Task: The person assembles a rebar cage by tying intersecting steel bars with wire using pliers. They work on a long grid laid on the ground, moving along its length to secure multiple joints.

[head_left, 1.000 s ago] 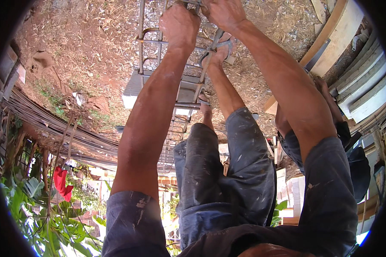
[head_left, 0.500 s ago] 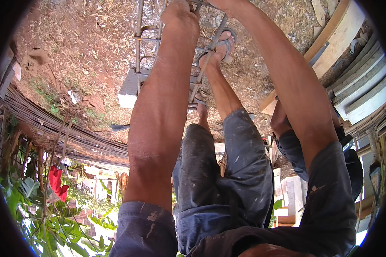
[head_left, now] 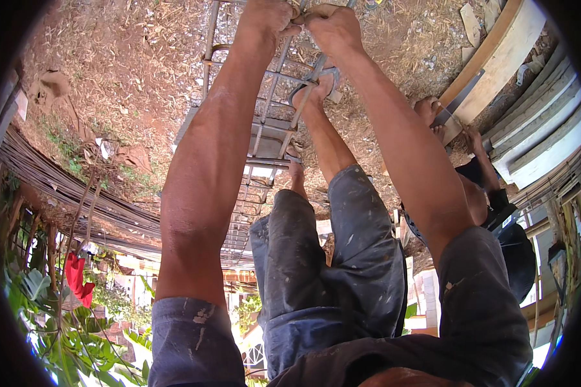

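A long cage of steel rebar, with lengthwise rods and square stirrups, runs under my arms. At its upper end my left hand is closed, with thumb and fingertips pinched together against a bar. Close beside it, my right hand is also closed, fingers bent in toward the same crossing of rods. Something small and thin lies between the fingertips of both hands, too small to make out. My sandalled foot stands next to the cage's right side.
A grey block sits under the cage. At right, another person's hand is by a saw blade at a wooden board. Concrete posts are stacked farther right. Long thin rods lie at left, near a hanging red cloth.
Both hands have moved lower in view and come together at one crossing. My left arm has swung left, uncovering more of the cage. The other person's hands and saw have come into sight.
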Demonstrator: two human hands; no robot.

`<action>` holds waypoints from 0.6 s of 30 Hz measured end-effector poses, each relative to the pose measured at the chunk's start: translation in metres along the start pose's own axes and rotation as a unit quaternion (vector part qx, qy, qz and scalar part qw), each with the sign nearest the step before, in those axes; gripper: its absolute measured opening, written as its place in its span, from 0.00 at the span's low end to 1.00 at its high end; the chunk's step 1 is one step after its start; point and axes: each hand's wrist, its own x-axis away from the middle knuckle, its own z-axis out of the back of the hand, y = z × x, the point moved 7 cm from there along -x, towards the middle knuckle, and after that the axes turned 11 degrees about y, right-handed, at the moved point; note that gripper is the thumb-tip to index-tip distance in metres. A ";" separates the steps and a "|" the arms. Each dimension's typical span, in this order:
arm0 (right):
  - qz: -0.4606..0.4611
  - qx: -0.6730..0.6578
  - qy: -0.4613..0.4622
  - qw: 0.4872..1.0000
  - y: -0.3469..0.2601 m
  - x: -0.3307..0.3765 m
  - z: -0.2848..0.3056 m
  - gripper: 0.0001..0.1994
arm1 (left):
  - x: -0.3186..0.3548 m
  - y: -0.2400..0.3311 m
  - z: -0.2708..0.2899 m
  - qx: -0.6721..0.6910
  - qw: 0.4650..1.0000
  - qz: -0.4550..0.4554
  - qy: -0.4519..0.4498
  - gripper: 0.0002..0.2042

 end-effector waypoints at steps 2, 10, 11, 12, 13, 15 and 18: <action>-0.001 0.021 0.036 0.999 0.001 0.011 -0.001 0.12 | -0.005 0.039 -0.017 -0.232 0.961 -0.149 -0.019 0.07; -0.078 0.022 0.064 0.995 -0.024 0.030 -0.002 0.17 | 0.018 0.092 -0.037 -0.477 0.771 -0.408 -0.104 0.09; -0.086 0.034 0.082 0.992 -0.022 0.026 0.000 0.18 | 0.025 0.102 -0.030 -0.451 0.778 -0.423 -0.111 0.09; -0.094 0.045 0.099 0.990 -0.019 0.019 0.001 0.19 | 0.030 0.114 -0.021 -0.425 0.785 -0.436 -0.117 0.10; -0.102 0.054 0.111 0.987 -0.021 0.016 0.000 0.20 | 0.040 0.128 -0.009 -0.401 0.791 -0.445 -0.123 0.10; -0.051 0.125 0.069 0.988 -0.035 0.007 -0.001 0.22 | 0.062 0.160 0.028 -0.322 0.850 -0.416 -0.011 0.12; -0.124 0.156 0.033 0.979 -0.024 0.005 0.002 0.23 | 0.072 0.144 0.075 -0.150 0.922 -0.343 0.095 0.13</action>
